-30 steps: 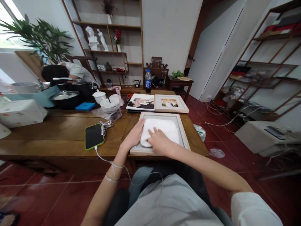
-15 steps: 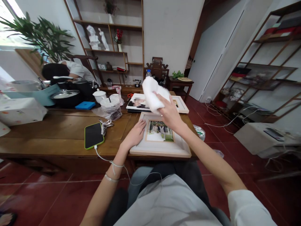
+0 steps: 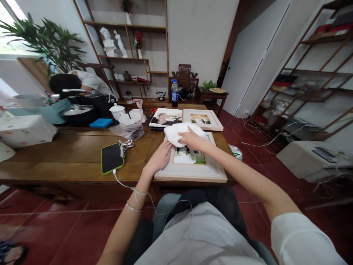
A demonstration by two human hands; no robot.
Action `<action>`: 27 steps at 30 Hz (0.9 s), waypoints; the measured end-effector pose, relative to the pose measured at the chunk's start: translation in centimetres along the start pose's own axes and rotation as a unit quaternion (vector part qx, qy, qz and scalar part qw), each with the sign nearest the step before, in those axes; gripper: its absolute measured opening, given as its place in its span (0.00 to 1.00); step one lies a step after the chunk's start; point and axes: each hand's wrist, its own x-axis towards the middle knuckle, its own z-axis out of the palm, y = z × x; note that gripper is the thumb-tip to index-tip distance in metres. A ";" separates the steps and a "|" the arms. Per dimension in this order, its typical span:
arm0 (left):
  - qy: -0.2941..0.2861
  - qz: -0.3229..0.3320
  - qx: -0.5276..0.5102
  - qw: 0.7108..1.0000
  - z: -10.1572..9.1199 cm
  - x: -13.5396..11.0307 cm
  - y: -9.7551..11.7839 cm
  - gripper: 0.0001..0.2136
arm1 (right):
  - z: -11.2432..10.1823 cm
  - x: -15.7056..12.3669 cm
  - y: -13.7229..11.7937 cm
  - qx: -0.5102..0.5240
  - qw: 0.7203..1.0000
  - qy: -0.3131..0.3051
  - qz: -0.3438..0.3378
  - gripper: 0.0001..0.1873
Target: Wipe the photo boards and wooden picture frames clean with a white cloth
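Observation:
A picture frame [image 3: 190, 174] with a wide white mat and pale wood rim lies flat at the front edge of the table. Its small photo shows two people outdoors, the upper part covered. Over the frame's far side is a folded white cloth [image 3: 172, 134], fluffy like a towel, with my right hand [image 3: 194, 141] closed on it from above. My left hand [image 3: 160, 157] lies flat along the frame's left edge, fingers stretched toward the cloth; it holds nothing.
Behind are a second frame [image 3: 215, 124], a photo print [image 3: 165, 117] and a bottle [image 3: 174, 92]. To the left lie a phone [image 3: 111, 159] on a cable, a lidded cup [image 3: 129, 119] and a blue box [image 3: 100, 123]. Across the table a person [image 3: 93, 82] leans over.
My right hand has brought the white cloth down from above the table onto the frame's far part. The bottle and second frame are now uncovered. My left hand stays on the frame's edge.

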 end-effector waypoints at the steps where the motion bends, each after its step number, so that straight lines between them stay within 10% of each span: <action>1: -0.004 -0.007 0.001 1.000 0.1 0.0 -0.1 0.21 | 0.0 -0.8 0.2 0.003 1.000 -0.006 0.012 0.19; 12: -0.008 -0.012 0.013 1.000 0.2 -0.1 0.0 0.22 | 0.2 -9.9 1.6 -0.012 0.989 -0.020 0.148 0.17; 27: 0.008 0.025 -0.005 1.000 -0.3 0.1 0.3 0.20 | -0.5 2.8 -2.0 0.032 0.993 0.064 0.089 0.17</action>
